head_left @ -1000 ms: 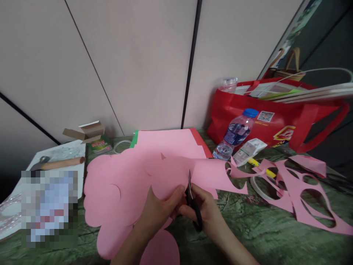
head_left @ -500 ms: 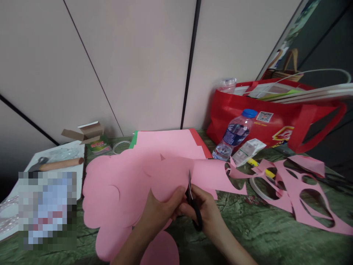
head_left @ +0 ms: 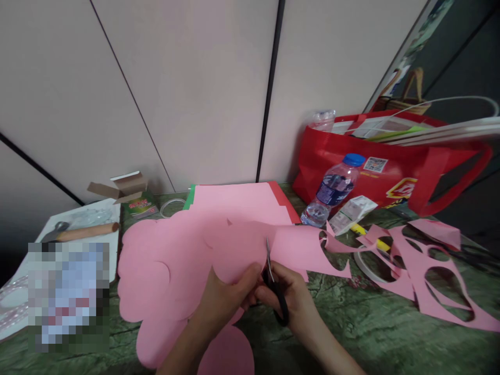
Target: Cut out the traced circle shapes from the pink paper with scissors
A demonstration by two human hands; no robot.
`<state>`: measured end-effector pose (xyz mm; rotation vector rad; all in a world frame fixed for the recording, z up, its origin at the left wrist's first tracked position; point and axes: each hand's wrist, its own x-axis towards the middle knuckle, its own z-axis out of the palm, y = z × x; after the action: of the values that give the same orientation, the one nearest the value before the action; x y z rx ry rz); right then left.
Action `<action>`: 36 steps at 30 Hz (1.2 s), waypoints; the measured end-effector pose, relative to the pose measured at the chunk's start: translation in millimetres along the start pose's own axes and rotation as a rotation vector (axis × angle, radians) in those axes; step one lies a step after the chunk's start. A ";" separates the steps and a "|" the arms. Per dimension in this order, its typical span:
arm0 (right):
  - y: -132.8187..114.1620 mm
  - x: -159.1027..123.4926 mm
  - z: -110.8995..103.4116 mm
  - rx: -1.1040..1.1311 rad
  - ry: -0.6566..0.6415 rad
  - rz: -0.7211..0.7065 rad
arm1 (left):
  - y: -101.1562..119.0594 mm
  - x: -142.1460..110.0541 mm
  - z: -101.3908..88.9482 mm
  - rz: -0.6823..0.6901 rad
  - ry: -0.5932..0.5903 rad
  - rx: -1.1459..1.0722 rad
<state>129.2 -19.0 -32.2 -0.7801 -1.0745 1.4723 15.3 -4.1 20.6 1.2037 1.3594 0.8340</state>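
My right hand (head_left: 291,294) is closed around the black handles of a pair of scissors (head_left: 280,302). The slim blades point away from me and lie at a sheet of pink paper (head_left: 292,245). With thumb and fingers, my left hand (head_left: 230,297) pinches the near edge of this paper, just left of the blades. Below and to the left spread several overlapping pink paper pieces with rounded edges (head_left: 144,265). Part of a rounded pink piece (head_left: 230,354) shows under my left forearm. My left fingertips are partly hidden behind the paper.
Pink offcuts with holes (head_left: 420,276) lie at right over a white roll (head_left: 365,265). Behind them stand a water bottle (head_left: 332,190), a small carton (head_left: 353,214) and a red bag (head_left: 398,166). At left are an opened box (head_left: 140,203) and a wooden-handled tool (head_left: 88,232).
Hardly anything differs. The scissors and both hands keep nearly the same place at the pink paper, and the view has shifted very slightly.
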 end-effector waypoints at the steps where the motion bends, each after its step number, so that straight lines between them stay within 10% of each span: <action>1: -0.1 0.0 -0.1 0.002 -0.008 -0.002 | 0.0 -0.1 0.2 0.006 0.013 0.003; 36: 1.5 -1.5 -2.6 -0.086 0.017 0.008 | -9.3 4.6 -5.4 0.123 -0.024 -0.038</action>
<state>131.3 -19.9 -34.7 -0.8570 -1.1286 1.4316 8.7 -1.1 11.5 1.2736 1.2549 0.9248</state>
